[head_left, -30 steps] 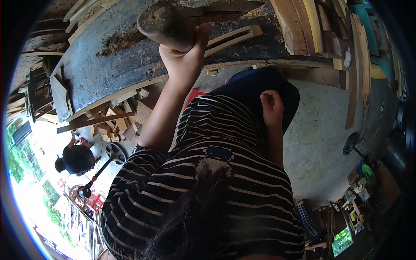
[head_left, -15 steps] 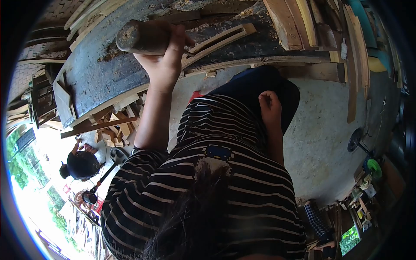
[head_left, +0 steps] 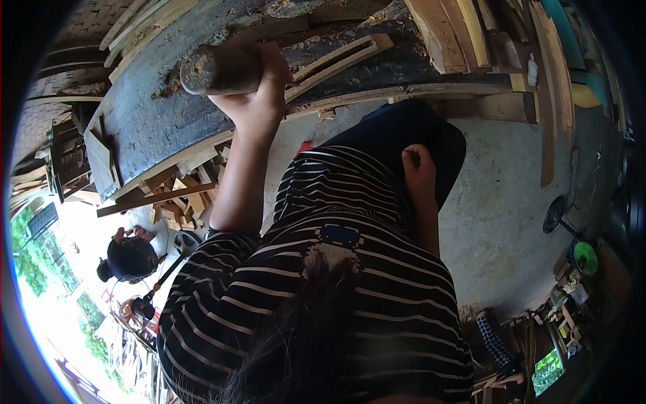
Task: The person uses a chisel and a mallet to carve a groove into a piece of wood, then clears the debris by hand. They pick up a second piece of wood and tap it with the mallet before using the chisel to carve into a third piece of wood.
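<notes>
My left hand point(head_left: 259, 101) is wrapped around a thick, round wooden mallet point(head_left: 219, 69), whose worn end points to the left. It is held over the dark workbench point(head_left: 161, 111). Just right of this hand lies a pale wooden piece with a long slot point(head_left: 343, 64), on the bench near its front edge. How the fingers close on the far side of the mallet is hidden. My right hand point(head_left: 420, 168) rests by my lap, near my dark trousers. Its fingers are loosely curled, with nothing visible in them.
Planks and boards point(head_left: 464, 34) stack at the bench's right end. Wood offcuts point(head_left: 185, 195) lie below its left side. A person point(head_left: 131, 256) is at the left, and a checked sleeve point(head_left: 494, 340) shows at lower right. A fan point(head_left: 555, 214) stands on the right.
My left hand and the mallet have dipped slightly toward me. The person at the left has shifted posture. My right hand stays where it was.
</notes>
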{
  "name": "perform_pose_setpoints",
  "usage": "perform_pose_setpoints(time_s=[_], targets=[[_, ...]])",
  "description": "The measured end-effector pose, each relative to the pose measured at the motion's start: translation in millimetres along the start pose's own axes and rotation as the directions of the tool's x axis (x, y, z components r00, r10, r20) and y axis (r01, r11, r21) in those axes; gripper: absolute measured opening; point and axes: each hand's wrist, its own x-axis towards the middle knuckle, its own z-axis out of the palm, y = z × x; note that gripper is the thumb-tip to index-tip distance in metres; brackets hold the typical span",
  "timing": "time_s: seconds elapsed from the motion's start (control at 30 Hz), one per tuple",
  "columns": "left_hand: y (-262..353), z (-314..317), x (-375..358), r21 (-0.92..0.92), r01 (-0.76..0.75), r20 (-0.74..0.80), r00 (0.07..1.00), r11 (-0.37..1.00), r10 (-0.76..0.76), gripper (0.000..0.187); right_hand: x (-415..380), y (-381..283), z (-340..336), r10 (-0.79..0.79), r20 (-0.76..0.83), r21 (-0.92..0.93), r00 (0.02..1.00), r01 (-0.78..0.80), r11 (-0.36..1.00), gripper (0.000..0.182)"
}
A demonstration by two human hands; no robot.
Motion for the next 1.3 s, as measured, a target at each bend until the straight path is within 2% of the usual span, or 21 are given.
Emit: perform_pose_setpoints(time_s=[0.37,0.43,0.67,0.97,1.03,1.1,1.27,1.3], targets=[[-0.8,-0.7,1.9,0.052,-0.033,0.042,0.999,0.998,0.030,0.010,-0.9,36.9,10.8,0.022,0.046,-0.155,0.999,-0.015,0.988,0.015],[-3.0,-2.0,0.9,0.053,-0.030,0.022,0.999,0.998,0.029,0.011,-1.5,36.1,10.0,0.085,0.034,-0.185,0.996,-0.077,0.980,0.017],[-3.0,-2.8,0.2,0.044,-0.021,0.018,1.000,0.999,0.020,0.012,5.3,42.2,10.7,0.079,0.023,-0.203,0.997,-0.073,0.977,0.020],[-7.5,2.0,4.7,0.038,0.003,0.085,0.996,0.999,-0.006,0.010,9.1,55.9,12.5,0.086,-0.001,-0.204,0.996,-0.085,0.975,0.025],[-5.0,6.4,6.8,0.126,0.039,0.035,0.998,0.991,-0.043,0.007,9.1,54.5,11.9,0.119,0.000,-0.202,0.993,-0.117,0.973,0.026],[-5.6,8.5,7.2,0.119,0.049,-0.009,0.999,0.992,-0.048,0.007,8.9,57.6,12.9,0.130,-0.001,-0.200,0.991,-0.128,0.971,0.026],[-5.5,6.2,7.8,0.071,0.020,-0.075,0.997,0.997,-0.014,0.008,8.6,58.8,12.0,0.136,-0.032,-0.175,0.990,-0.139,0.975,0.023],[-9.2,2.0,8.8,-0.014,0.015,-0.070,0.997,1.000,-0.016,0.009,10.6,60.2,12.4,0.070,-0.081,-0.127,0.994,-0.080,0.989,0.019]])
